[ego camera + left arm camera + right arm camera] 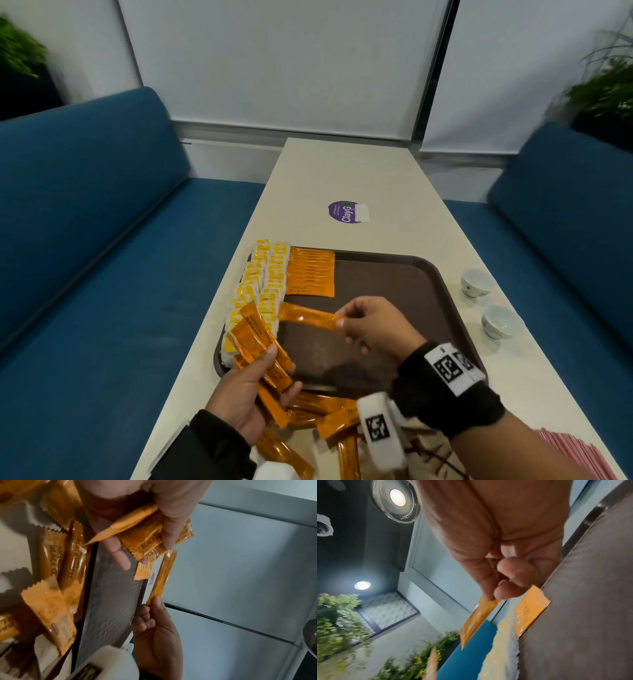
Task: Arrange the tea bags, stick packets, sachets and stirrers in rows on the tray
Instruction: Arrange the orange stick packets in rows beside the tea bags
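Head view, left to right: tea bags [260, 291] rowed along the tray's [404, 274] left edge; my left hand [246, 390] grips a fan of stick packets [263, 346]; my right hand [373, 325] pinches one stick packet [308, 317] by its end, long axis pointing left. The started packet row [311, 272] lies beyond, nearer that hand.

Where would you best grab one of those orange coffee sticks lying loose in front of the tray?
Probably by one short crimped end, coming from above with thumb and forefinger. The loose sticks lie flat and overlapping on the table, so an end is easiest; the right hand pinches its stick that way.
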`<control>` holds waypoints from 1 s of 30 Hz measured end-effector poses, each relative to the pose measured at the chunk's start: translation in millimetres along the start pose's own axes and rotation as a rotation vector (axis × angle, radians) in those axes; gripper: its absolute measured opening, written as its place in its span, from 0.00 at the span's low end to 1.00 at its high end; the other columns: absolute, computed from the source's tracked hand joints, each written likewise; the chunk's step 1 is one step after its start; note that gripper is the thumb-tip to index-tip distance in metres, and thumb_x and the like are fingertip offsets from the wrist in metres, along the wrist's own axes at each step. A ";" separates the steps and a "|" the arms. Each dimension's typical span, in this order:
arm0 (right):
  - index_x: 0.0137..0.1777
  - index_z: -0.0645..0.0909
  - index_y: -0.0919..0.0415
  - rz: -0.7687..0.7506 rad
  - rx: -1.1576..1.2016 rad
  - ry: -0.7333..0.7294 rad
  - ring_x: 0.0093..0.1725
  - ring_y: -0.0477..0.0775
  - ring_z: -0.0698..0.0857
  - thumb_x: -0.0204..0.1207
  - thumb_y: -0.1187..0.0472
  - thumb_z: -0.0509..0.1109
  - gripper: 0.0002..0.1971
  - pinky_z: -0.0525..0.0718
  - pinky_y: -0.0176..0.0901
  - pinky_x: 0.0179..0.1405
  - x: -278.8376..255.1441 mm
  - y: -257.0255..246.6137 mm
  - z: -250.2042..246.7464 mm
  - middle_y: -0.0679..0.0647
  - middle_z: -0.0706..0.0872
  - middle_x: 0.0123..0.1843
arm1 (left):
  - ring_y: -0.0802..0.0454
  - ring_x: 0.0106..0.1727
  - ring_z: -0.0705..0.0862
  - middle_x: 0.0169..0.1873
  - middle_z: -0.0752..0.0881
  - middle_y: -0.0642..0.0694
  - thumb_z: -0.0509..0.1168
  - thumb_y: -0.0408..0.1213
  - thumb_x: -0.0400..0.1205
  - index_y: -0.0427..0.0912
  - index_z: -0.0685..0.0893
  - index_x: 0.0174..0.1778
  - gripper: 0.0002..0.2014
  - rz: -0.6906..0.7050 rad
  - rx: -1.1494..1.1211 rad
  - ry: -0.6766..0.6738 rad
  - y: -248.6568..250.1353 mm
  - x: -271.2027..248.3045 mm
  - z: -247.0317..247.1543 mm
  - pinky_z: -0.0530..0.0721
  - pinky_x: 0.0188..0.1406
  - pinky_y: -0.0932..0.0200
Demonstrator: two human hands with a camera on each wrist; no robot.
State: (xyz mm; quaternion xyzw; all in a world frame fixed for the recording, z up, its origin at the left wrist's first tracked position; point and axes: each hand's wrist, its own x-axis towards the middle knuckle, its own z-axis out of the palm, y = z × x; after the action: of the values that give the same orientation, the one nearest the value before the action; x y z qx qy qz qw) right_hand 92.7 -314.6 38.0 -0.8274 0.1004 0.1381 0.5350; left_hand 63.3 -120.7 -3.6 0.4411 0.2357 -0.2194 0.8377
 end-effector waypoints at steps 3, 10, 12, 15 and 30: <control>0.45 0.81 0.61 0.090 -0.013 0.071 0.25 0.47 0.77 0.79 0.67 0.67 0.03 0.72 0.32 0.16 42.6 2.9 -18.1 0.55 0.81 0.29 | 0.41 0.40 0.85 0.35 0.86 0.34 0.65 0.37 0.80 0.36 0.82 0.47 0.07 -0.013 0.008 0.038 1.0 3.0 -2.9 0.88 0.30 0.48; 0.43 0.80 0.60 0.314 -0.043 0.039 0.31 0.48 0.78 0.80 0.67 0.66 0.05 0.72 0.36 0.24 105.0 6.8 -21.1 0.56 0.81 0.35 | 0.39 0.41 0.84 0.38 0.85 0.33 0.65 0.37 0.80 0.37 0.82 0.49 0.07 -0.051 -0.001 0.081 0.0 4.2 2.4 0.87 0.28 0.47; 0.46 0.79 0.61 0.345 -0.095 0.006 0.32 0.48 0.78 0.81 0.66 0.66 0.03 0.73 0.35 0.26 116.4 6.6 -17.0 0.55 0.81 0.37 | 0.38 0.42 0.84 0.40 0.85 0.33 0.65 0.37 0.80 0.37 0.81 0.51 0.08 -0.055 0.003 0.091 0.3 5.0 2.0 0.88 0.27 0.48; 0.48 0.78 0.60 0.384 -0.172 -0.043 0.31 0.48 0.77 0.81 0.61 0.67 0.03 0.75 0.36 0.28 132.7 5.8 -10.1 0.54 0.81 0.35 | 0.38 0.43 0.84 0.42 0.85 0.32 0.66 0.37 0.80 0.36 0.81 0.53 0.09 -0.059 0.002 0.102 0.9 5.9 0.5 0.88 0.26 0.48; 0.41 0.76 0.61 0.462 -0.338 -0.015 0.25 0.44 0.80 0.77 0.55 0.72 0.11 0.77 0.35 0.25 160.4 -2.8 2.5 0.51 0.84 0.32 | 0.38 0.43 0.84 0.40 0.85 0.33 0.65 0.35 0.80 0.37 0.82 0.49 0.06 -0.052 -0.009 0.097 -1.1 3.4 1.6 0.88 0.28 0.46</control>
State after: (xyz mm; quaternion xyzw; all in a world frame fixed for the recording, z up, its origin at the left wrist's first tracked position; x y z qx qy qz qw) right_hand 244.2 -314.1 -14.5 -0.8590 0.2580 0.2771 0.3446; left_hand 65.7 -123.2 -5.6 0.4412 0.2884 -0.2185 0.8212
